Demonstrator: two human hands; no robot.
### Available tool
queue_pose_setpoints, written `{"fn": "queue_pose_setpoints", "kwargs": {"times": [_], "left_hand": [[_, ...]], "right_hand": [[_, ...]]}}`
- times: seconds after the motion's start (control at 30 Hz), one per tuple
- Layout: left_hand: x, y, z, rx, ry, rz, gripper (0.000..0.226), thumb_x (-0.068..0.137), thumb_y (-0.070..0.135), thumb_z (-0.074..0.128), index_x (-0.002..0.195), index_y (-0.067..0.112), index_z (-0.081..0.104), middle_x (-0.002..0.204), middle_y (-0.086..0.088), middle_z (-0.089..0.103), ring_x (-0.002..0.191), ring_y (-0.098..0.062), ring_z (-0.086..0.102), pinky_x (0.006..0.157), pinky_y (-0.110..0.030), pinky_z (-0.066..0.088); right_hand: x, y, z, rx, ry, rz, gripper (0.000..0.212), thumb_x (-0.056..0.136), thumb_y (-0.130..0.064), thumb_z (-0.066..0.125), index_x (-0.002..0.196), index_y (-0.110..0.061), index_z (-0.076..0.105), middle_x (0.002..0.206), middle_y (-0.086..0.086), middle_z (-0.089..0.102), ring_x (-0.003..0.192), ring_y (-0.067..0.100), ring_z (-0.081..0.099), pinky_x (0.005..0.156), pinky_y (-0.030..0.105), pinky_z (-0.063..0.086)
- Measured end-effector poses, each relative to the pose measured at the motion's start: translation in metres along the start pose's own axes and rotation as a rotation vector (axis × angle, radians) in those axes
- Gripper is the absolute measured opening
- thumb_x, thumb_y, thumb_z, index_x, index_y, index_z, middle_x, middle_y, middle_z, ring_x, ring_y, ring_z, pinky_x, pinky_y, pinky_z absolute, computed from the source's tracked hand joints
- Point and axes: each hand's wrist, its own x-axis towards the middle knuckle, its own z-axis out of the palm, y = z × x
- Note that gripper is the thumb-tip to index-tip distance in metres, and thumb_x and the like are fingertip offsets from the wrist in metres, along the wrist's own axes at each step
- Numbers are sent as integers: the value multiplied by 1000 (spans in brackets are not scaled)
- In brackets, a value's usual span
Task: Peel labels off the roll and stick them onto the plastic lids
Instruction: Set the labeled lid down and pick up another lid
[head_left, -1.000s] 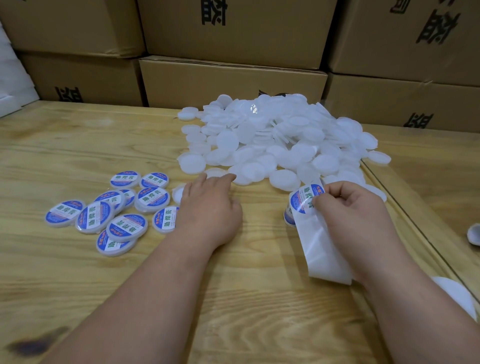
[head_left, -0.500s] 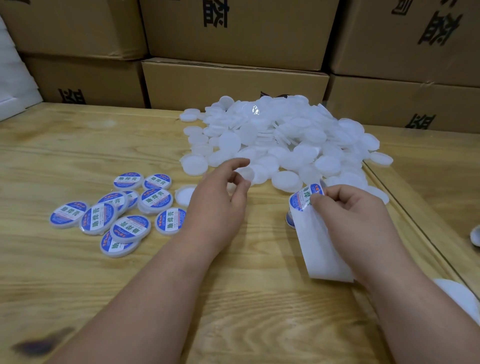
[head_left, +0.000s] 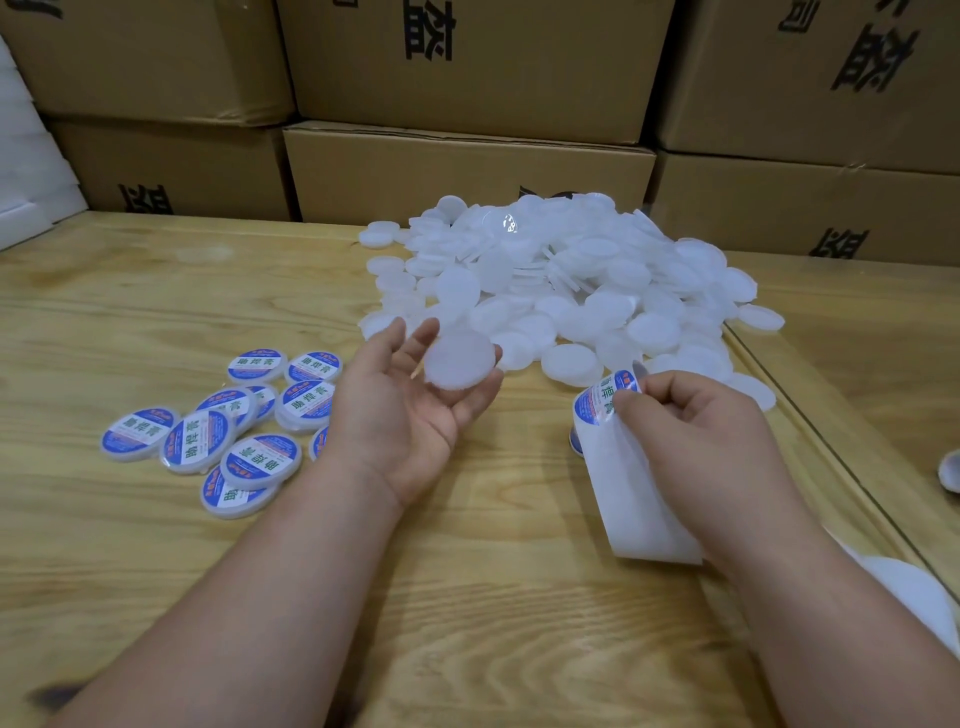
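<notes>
Head view shows the left hand (head_left: 400, 415) palm-up above the pale wooden table (head_left: 467, 597), fingers loosely cupped under one blank, round, translucent white plastic lid (head_left: 460, 359), which rests on the fingertips rather than in a firm pinch. To the right, the right hand (head_left: 696, 431) pinches a round blue-and-white printed label (head_left: 602, 402), half lifted from the white backing strip (head_left: 639, 499) that hangs down toward the near edge.

Risks, as I judge them: the lid sits lightly, so pressing the label down could tip it off the fingers; the label's free edge could fold on itself or catch the thumb; and set down off-centre, it would overhang the rim and wrinkle.

Counts: one blank lid in hand; one label being peeled, with part of another showing just below it on the strip. The finished blue-labelled lids (head_left: 260, 457), left of the left hand, number about eleven, some overlapping and one half hidden by the wrist. The heap of blank white lids (head_left: 571, 291) on the far side is too many and too overlapped to count. Brown cardboard boxes (head_left: 467, 176) stand behind; at least six show.
</notes>
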Motion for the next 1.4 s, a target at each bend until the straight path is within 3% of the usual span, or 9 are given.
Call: {"fn": "queue_pose_setpoints", "kwargs": {"times": [0.17, 0.33, 0.5, 0.6, 0.73, 0.87, 1.1, 1.3, 1.4], "left_hand": [[-1, -18, 3, 247, 2, 28, 32, 86, 0, 72, 114, 10, 61, 82, -6, 76, 84, -23, 76, 56, -23, 57], [-3, -28, 4, 380, -1, 71, 23, 90, 2, 71, 108, 15, 68, 92, -6, 68, 76, -15, 69, 61, -25, 55], [-16, -39, 2, 1100, -105, 397, 26, 93, 14, 66, 90, 40, 63, 83, 23, 65, 61, -2, 60, 56, -14, 48], [-23, -46, 4, 1305, -293, 548, 21, 89, 19, 70, 93, 39, 62, 89, 23, 64, 78, 1, 61, 64, -11, 45], [-22, -48, 5, 1341, -326, 612, 19, 86, 20, 77, 95, 32, 64, 94, 16, 68, 91, -11, 65, 73, -25, 51], [-23, -45, 5, 1315, -279, 622, 23, 85, 21, 80, 93, 36, 64, 91, 20, 69, 83, -1, 64, 69, -10, 45], [-27, -45, 7, 1290, -277, 610, 26, 85, 18, 77, 94, 40, 65, 89, 22, 71, 86, -3, 68, 70, -13, 51], [-25, -43, 6, 1215, -219, 531, 20, 84, 21, 74, 86, 41, 69, 83, 19, 72, 74, 2, 65, 63, -11, 47], [-22, -39, 7, 1124, -118, 522, 22, 83, 17, 73, 84, 38, 70, 81, 21, 71, 70, 4, 64, 61, -9, 46]], "right_hand": [[0, 1, 0, 18, 1, -10, 22, 93, -32, 66, 77, -17, 71, 80, 18, 68, 66, 24, 55, 63, 37, 46], [1, 4, 0, 8, 26, -57, 28, 92, -43, 69, 75, -21, 73, 66, 2, 58, 58, 7, 48, 54, 21, 41], [0, 5, 3, 30, -23, -117, 19, 91, -43, 71, 77, -31, 75, 60, -4, 56, 54, 4, 47, 49, 12, 37], [-1, 4, 5, 17, -69, -153, 19, 91, -38, 71, 77, -29, 77, 68, 2, 66, 58, 2, 53, 53, 10, 40], [-2, 4, 6, 53, -135, -145, 15, 93, -32, 69, 82, -31, 79, 79, -6, 75, 73, 4, 65, 63, 14, 47], [-4, 4, 7, 37, -170, -154, 14, 92, -23, 68, 86, -31, 77, 82, 1, 73, 76, 17, 67, 68, 30, 49], [-3, 6, 6, 5, -182, -225, 18, 89, -11, 64, 84, -27, 72, 81, 2, 70, 74, 15, 64, 61, 14, 45], [-4, 5, 4, -9, -185, -246, 21, 80, -17, 60, 90, -28, 75, 80, -3, 72, 77, 18, 65, 59, 17, 46], [-4, 3, 5, -12, -164, -256, 31, 84, -10, 61, 88, -38, 73, 74, -14, 68, 66, 5, 62, 55, 12, 45]]}}
